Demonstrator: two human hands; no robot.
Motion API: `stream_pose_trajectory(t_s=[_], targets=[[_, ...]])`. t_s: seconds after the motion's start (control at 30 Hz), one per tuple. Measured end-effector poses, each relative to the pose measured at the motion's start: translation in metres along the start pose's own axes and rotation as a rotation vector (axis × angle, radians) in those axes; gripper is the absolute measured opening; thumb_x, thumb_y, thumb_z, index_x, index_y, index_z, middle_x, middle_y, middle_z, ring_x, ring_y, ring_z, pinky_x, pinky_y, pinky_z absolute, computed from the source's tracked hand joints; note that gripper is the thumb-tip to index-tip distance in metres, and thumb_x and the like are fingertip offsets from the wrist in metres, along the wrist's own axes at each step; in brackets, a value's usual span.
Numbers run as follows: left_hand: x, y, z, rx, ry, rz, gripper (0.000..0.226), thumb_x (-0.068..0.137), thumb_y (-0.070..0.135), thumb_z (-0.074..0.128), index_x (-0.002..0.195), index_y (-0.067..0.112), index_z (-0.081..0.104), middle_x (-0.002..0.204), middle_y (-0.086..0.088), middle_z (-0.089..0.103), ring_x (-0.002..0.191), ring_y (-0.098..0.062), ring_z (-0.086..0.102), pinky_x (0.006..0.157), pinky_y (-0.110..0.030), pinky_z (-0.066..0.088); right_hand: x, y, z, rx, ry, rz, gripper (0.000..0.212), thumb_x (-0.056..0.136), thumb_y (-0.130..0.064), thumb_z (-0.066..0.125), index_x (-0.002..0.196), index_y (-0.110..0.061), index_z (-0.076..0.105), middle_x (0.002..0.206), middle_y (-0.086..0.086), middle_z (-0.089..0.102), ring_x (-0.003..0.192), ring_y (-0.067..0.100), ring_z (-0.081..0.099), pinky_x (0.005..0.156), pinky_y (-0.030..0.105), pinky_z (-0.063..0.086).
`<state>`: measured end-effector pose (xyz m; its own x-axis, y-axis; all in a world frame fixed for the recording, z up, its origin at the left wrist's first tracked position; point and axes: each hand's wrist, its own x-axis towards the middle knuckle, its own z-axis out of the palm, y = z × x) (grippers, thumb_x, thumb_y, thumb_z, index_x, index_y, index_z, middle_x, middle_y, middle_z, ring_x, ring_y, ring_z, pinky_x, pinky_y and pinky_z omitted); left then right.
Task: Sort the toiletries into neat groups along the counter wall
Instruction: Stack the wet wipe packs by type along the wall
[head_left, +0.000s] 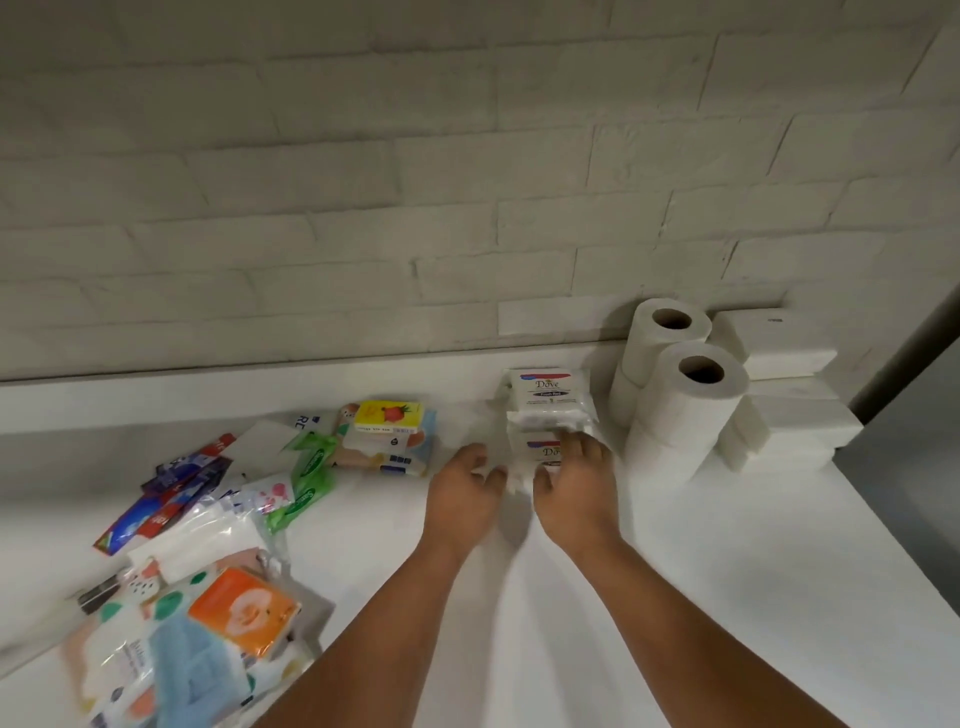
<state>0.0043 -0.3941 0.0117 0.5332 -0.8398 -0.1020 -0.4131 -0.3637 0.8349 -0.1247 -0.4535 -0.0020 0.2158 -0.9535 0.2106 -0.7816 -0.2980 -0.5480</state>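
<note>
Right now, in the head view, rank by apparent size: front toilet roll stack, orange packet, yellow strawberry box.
1. front toilet roll stack
2. orange packet (nearer the camera, so unsure)
3. yellow strawberry box

Seemingly a home bathroom: white counter (675, 571), painted brick wall (363, 182), toilet rolls (680, 410), Dove soap packs (550, 397).

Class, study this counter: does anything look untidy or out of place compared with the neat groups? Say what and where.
Yes. On the right, toilet rolls, white packs and Dove soap packs stand grouped by the wall. On the left, toothpaste tubes, green sachets and tissue packs lie overlapping at odd angles, unsorted.
</note>
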Motion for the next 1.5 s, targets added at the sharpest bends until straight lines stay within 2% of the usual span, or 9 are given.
stream_pose_trajectory(t_s=[0.13,0.2,0.3,0.43,0.73,0.93,1.1,1.27,1.5], targets=[[-0.023,-0.017,-0.042,0.026,0.073,0.088,0.036,0.091,0.025,0.068,0.125,0.015,0.064,0.121,0.006,0.068,0.093,-0.013,0.065,0.08,-0.016,0.044,-0.032,-0.043,0.009,0.167,-0.049,-0.087,0.038,0.082,-0.016,0.067,0.12,-0.011,0.062,0.121,0.011,0.06,0.117,0.031,0.049,0.1,0.036,0.042],[-0.032,-0.028,-0.065,0.06,0.094,0.116,0.036,0.091,0.025,0.068,0.125,0.016,0.064,0.119,0.008,0.068,0.092,-0.01,0.064,0.077,-0.013,0.042,-0.046,-0.065,0.014,0.22,-0.11,-0.115,0.035,0.086,-0.017,0.064,0.121,-0.015,0.063,0.125,0.005,0.059,0.121,0.025,0.049,0.1,0.028,0.038],[-0.045,-0.048,-0.101,0.094,0.121,0.14,0.036,0.091,0.023,0.067,0.126,0.017,0.063,0.121,0.007,0.068,0.095,-0.009,0.064,0.074,-0.008,0.04,-0.067,-0.096,0.024,0.26,-0.179,-0.148,0.033,0.088,-0.018,0.061,0.122,-0.016,0.063,0.127,0.002,0.059,0.121,0.021,0.05,0.102,0.026,0.039],[-0.064,-0.075,-0.151,0.12,0.172,0.153,0.034,0.092,0.022,0.066,0.125,0.019,0.063,0.119,0.007,0.068,0.099,-0.01,0.063,0.082,-0.02,0.044,-0.096,-0.139,0.041,0.301,-0.241,-0.186,0.032,0.09,-0.02,0.06,0.122,-0.019,0.062,0.125,-0.001,0.059,0.12,0.018,0.051,0.102,0.025,0.039],[-0.094,-0.148,-0.247,0.153,0.225,0.099,0.031,0.095,0.02,0.061,0.125,0.027,0.063,0.127,0.008,0.063,0.114,-0.01,0.056,0.096,-0.027,0.047,-0.149,-0.219,0.086,0.318,-0.357,-0.246,0.032,0.093,-0.025,0.059,0.125,-0.023,0.06,0.128,-0.006,0.057,0.121,0.013,0.051,0.104,0.027,0.041],[-0.097,-0.183,-0.285,0.237,0.241,0.057,0.03,0.094,0.023,0.063,0.124,0.029,0.063,0.129,0.006,0.062,0.121,-0.015,0.054,0.101,-0.033,0.047,-0.162,-0.25,0.111,0.257,-0.407,-0.184,0.04,0.094,-0.029,0.058,0.133,-0.027,0.053,0.137,-0.006,0.052,0.121,0.013,0.053,0.101,0.022,0.04],[-0.083,-0.198,-0.301,0.318,0.229,0.076,0.03,0.094,0.028,0.064,0.124,0.029,0.062,0.127,0.006,0.061,0.119,-0.014,0.051,0.099,-0.033,0.047,-0.155,-0.263,0.118,0.224,-0.391,-0.093,0.045,0.095,-0.032,0.056,0.139,-0.025,0.05,0.142,-0.003,0.051,0.124,0.016,0.053,0.103,0.029,0.044],[-0.061,-0.21,-0.306,0.327,0.179,0.122,0.032,0.092,0.027,0.066,0.124,0.022,0.063,0.127,0.002,0.062,0.117,-0.02,0.054,0.098,-0.037,0.049,-0.139,-0.27,0.127,0.159,-0.488,-0.013,0.054,0.094,-0.038,0.056,0.143,-0.019,0.046,0.142,0.005,0.053,0.126,0.024,0.053,0.103,0.033,0.042],[-0.033,-0.218,-0.302,0.407,0.104,0.118,0.057,0.09,0.041,0.067,0.14,0.019,0.051,0.143,-0.002,0.052,0.132,-0.024,0.04,0.108,-0.038,0.036,-0.12,-0.279,0.14,0.17,-0.578,0.058,0.052,0.095,-0.037,0.056,0.143,-0.017,0.046,0.143,0.006,0.053,0.128,0.026,0.051,0.102,0.031,0.039]])
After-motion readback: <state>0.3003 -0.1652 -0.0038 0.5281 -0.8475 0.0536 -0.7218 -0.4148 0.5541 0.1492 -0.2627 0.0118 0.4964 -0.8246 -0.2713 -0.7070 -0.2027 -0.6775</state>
